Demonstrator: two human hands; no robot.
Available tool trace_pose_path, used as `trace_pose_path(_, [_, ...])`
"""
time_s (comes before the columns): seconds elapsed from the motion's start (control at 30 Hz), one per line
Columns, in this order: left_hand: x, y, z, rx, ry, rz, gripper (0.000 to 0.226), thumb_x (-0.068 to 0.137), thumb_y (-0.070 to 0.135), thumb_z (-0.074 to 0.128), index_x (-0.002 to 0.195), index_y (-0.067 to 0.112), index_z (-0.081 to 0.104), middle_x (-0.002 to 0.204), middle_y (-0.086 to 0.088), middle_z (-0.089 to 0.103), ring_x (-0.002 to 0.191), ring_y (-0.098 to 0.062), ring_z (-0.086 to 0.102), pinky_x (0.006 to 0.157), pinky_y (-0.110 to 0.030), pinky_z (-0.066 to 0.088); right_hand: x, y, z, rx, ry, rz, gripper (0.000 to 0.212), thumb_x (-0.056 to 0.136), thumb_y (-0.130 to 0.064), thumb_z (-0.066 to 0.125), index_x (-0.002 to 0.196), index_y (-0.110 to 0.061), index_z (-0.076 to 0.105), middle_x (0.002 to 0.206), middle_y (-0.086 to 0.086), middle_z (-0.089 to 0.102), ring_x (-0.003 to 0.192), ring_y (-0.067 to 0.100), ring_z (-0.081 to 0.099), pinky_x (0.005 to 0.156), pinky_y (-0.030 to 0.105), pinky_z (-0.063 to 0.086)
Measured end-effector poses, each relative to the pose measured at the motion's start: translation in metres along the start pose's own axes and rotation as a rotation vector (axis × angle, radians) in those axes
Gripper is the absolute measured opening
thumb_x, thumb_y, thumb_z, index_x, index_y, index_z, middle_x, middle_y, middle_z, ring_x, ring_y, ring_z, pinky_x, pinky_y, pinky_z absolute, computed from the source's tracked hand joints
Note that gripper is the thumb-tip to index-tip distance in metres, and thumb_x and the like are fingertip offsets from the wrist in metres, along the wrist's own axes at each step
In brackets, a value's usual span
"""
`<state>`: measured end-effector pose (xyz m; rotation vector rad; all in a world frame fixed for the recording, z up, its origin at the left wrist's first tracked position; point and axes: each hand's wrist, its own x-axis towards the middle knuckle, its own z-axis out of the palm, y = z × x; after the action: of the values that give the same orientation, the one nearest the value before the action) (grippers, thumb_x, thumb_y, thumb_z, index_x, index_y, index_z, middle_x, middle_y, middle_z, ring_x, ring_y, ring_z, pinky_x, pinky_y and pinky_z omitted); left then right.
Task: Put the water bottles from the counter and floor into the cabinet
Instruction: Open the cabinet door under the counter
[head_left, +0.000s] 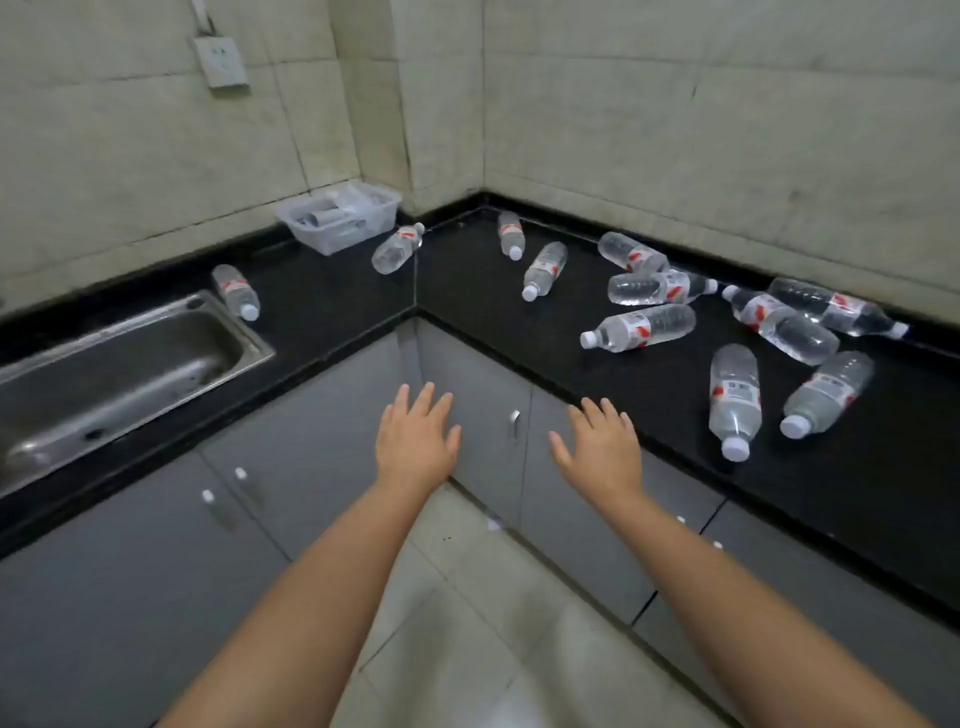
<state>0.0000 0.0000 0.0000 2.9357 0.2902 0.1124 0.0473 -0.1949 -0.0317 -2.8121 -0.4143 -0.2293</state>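
Several clear water bottles with red-and-white labels lie on their sides across the black L-shaped counter (467, 291). One bottle (236, 291) lies beside the sink, another (397, 248) next to the plastic basket, and most are scattered on the right wing, such as the bottle (639, 327) and the nearest bottle (734, 402). Grey cabinet doors (483, 431) run shut below the counter, each with a small handle (514, 423). My left hand (415, 439) and my right hand (602, 444) are stretched out in front of the corner cabinet, fingers spread, holding nothing.
A steel sink (119, 374) is set into the counter at left. A clear plastic basket (340, 215) with small items stands in the back corner. A wall socket (221, 62) hangs above. Light floor tiles (467, 623) lie below my arms.
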Motion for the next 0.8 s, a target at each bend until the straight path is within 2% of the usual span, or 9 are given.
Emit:
trace_pose_path(0.17, [0.092,-0.009,0.04,0.004,-0.048,0.091,0.05,0.097,0.037,0.031,0.143,0.021,0.019,0.155,-0.001,0.01,0.142,-0.026,0.0,0.114,-0.038,0.008,0.069,0.01,0.048,-0.043,-0.074,0.128,0.051,0.093,-0.039,0.039,0.135,-0.01,0.036,0.148,0.009,0.032,0.139,0.024,0.019,0.113,0.039,0.012])
trace_pose_path(0.33, [0.173,-0.032,0.075,0.05,-0.143,0.147,0.051,0.096,0.037,0.032,0.143,0.021,0.02,0.155,-0.001,0.01,0.142,-0.026,0.0,0.114,-0.038,0.008,0.126,-0.002,0.113,-0.111,-0.308,0.06,0.055,0.095,-0.039,0.032,0.141,-0.011,0.021,0.152,0.01,0.019,0.141,0.025,0.009,0.114,0.041,0.004])
trace_pose_path(0.47, [0.225,-0.054,0.101,0.046,-0.209,0.197,0.051,0.096,0.038,0.033,0.143,0.023,0.02,0.155,-0.001,0.011,0.142,-0.025,0.0,0.114,-0.038,0.008,0.159,-0.018,0.163,-0.046,-0.45,0.128,0.058,0.095,-0.037,0.031,0.142,-0.008,0.015,0.154,0.01,0.014,0.141,0.025,0.006,0.115,0.042,0.002])
trace_pose_path(0.57, [0.265,-0.075,0.117,0.067,-0.227,0.266,0.051,0.095,0.037,0.036,0.142,0.023,0.023,0.154,-0.002,0.014,0.142,-0.026,0.003,0.114,-0.039,0.009,0.182,-0.025,0.197,0.009,-0.474,0.254,0.057,0.095,-0.032,0.033,0.142,-0.007,0.014,0.152,0.011,0.018,0.14,0.025,0.014,0.114,0.041,0.008])
trace_pose_path(0.7, [0.326,-0.097,0.135,-0.006,-0.244,0.402,0.05,0.091,0.027,0.049,0.138,0.015,0.035,0.151,-0.012,0.022,0.14,-0.033,0.011,0.112,-0.046,0.011,0.207,-0.03,0.237,0.036,-0.453,0.481,0.054,0.094,-0.029,0.035,0.14,-0.005,0.019,0.142,0.014,0.036,0.132,0.025,0.028,0.109,0.039,0.02])
trace_pose_path(0.8, [0.364,-0.106,0.154,-0.024,-0.228,0.592,0.051,0.088,0.023,0.056,0.135,0.013,0.04,0.146,-0.017,0.032,0.137,-0.039,0.02,0.109,-0.053,0.017,0.222,-0.033,0.269,0.019,-0.42,0.685,0.05,0.094,-0.026,0.037,0.138,-0.005,0.025,0.143,0.014,0.033,0.131,0.024,0.029,0.107,0.037,0.024])
